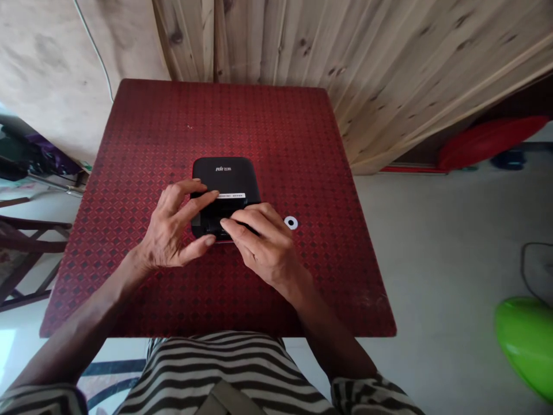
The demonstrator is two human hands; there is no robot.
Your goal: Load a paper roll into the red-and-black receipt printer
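1. Head view, the work: at a square red table with a dark diamond pattern (151, 132), two bare hands tend a flat black device with rounded corners (227, 180), lying near the table's middle, just forward of the wearer.
2. Head view, the left hand (170, 225): fingers spread, thumb apart at the device's near edge, index fingertip beside a narrow white printed label (233, 196).
3. Head view, the right hand (270, 245): fingers bunched and bent over the device's near right part, thumb close to the index; whether they pinch anything cannot be told.
4. The step in hand looks like close fingertip work at the device's dark near end; the next move seems to call for a steadying left hand and fine right-hand control.
5. The count: two hands, one device, one label, one table, and one small white disc with a dark centre (295, 223), lying apart, just beside the right hand.
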